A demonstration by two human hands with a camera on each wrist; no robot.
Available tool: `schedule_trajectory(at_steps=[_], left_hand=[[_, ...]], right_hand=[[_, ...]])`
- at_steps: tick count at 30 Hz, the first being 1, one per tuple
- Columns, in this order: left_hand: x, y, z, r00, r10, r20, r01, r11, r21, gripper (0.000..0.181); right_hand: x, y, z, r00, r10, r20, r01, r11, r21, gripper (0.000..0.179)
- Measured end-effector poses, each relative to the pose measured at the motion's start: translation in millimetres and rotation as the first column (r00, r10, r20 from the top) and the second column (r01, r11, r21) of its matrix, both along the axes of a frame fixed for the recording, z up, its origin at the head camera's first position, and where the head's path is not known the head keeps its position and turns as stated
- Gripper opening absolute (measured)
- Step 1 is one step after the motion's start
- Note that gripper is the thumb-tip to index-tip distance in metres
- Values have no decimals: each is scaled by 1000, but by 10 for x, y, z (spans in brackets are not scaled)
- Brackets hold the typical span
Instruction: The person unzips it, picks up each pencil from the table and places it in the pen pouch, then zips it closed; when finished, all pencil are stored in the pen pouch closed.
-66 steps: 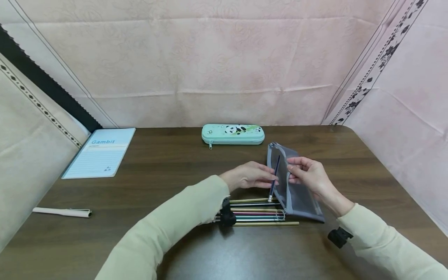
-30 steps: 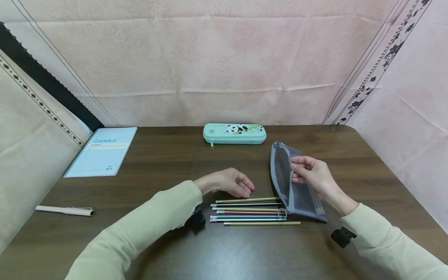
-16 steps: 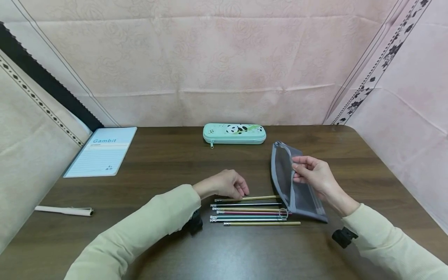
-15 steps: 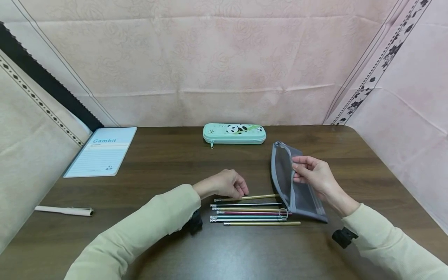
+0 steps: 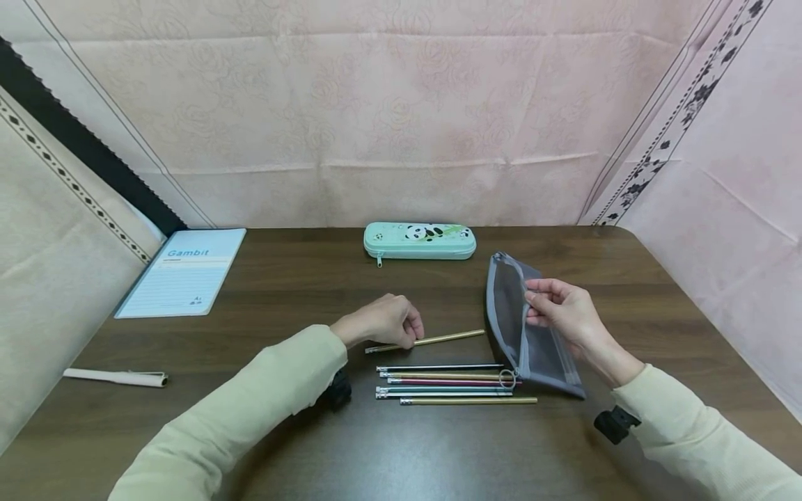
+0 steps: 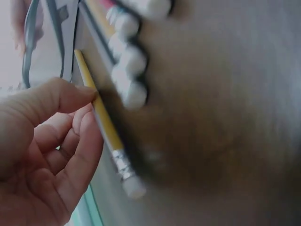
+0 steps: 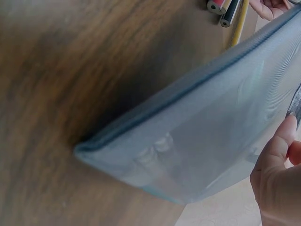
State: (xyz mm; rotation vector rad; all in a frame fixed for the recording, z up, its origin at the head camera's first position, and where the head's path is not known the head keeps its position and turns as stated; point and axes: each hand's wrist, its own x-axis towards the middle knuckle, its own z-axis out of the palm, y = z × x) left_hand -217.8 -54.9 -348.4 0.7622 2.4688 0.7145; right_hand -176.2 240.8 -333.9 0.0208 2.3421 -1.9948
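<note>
My left hand (image 5: 383,321) pinches a yellow pencil (image 5: 454,337) between thumb and fingers, just behind a row of pencils. In the left wrist view its white eraser end (image 6: 134,187) points away from the pouch. My right hand (image 5: 564,309) grips the zip edge of a grey mesh pencil pouch (image 5: 551,358), whose mouth gapes toward the left. Through the mesh in the right wrist view, pale eraser ends (image 7: 155,149) show inside. Several pencils (image 5: 445,392) lie side by side on the table, their tips near the pouch; a ring (image 5: 507,379) hangs at its near corner.
A mint pencil case (image 5: 420,242) with a panda print stands at the back of the brown table (image 5: 301,278). A light blue notebook (image 5: 182,275) lies at the back left, and a white pen (image 5: 115,377) lies at the left.
A dark pencil at the pouch mouth is out of sight. My left hand moved left to the row, took its rearmost yellow pencil and drew it back and left. The right hand kept hold of the pouch.
</note>
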Motion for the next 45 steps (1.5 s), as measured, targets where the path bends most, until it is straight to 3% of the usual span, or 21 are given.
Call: schedule_trajectory(at_steps=[2, 4, 7, 11, 15, 19, 22, 24, 26, 35, 37, 42, 45], left_hand=[[-33, -55, 22, 999, 18, 29, -18, 1000, 7, 14], [-80, -89, 36, 993, 37, 109, -43, 998, 56, 13], [-137, -51, 55, 961, 62, 270, -110, 980, 164, 15], [-167, 165, 57, 862, 80, 501, -253, 924, 288, 23], [-160, 460, 29, 752, 78, 655, -406, 837, 367, 30], [-140, 735, 11, 684, 79, 725, -512, 760, 400, 32], [-122, 890, -3, 654, 87, 752, -556, 729, 399, 33], [-113, 972, -17, 643, 94, 760, -576, 714, 398, 33], [-100, 1040, -28, 642, 104, 759, -588, 703, 401, 32], [0, 1267, -60, 687, 165, 707, -613, 655, 442, 36], [17, 1298, -63, 689, 167, 705, -618, 645, 450, 37], [33, 1281, -46, 690, 153, 708, -609, 651, 453, 42], [27, 1191, -14, 703, 142, 697, -587, 668, 457, 43]], right_hand=[[-2, 7, 0, 1000, -2, 5, 2, 1000, 6, 37], [-4, 13, 1, 1000, -3, 11, 3, 1000, 7, 39], [-5, 12, -4, 1000, -1, 12, 1, 1000, 15, 41], [-9, -15, -22, 1000, 8, 12, -8, 1000, 17, 41], [-18, -47, -34, 1000, 11, 13, -11, 1000, -3, 39], [-18, -73, -31, 1000, 14, 14, -14, 1000, 3, 40], [-12, -90, -22, 1000, 18, 24, -19, 1000, 20, 41], [-6, -100, -16, 999, 19, 30, -20, 999, 39, 42], [-3, -106, -13, 999, 21, 36, -22, 999, 46, 42], [6, -118, 14, 998, 28, 47, -31, 997, 67, 42], [6, -118, 16, 999, 27, 47, -30, 997, 65, 42], [5, -108, 13, 999, 23, 40, -25, 998, 56, 42], [1, -94, 7, 999, 21, 27, -23, 999, 45, 41]])
